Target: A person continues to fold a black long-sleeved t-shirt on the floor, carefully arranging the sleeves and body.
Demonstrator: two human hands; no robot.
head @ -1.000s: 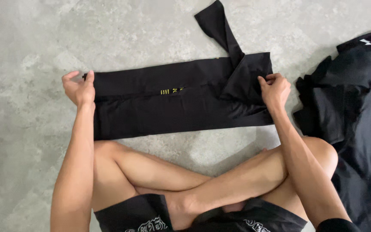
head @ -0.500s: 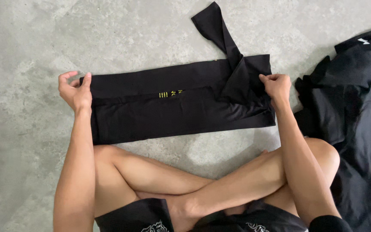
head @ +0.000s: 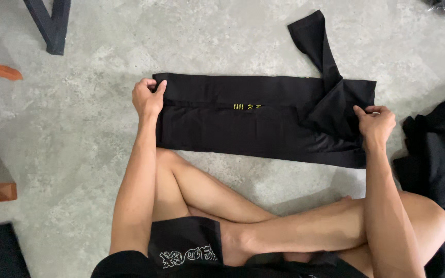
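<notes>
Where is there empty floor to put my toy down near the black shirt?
Bare concrete floor lies beyond the folded black garment, between the dark furniture leg and the garment's sleeve. More lies left of the left hand. It is crowded at the right hand, by the black clothes pile, and around the crossed legs.
</notes>
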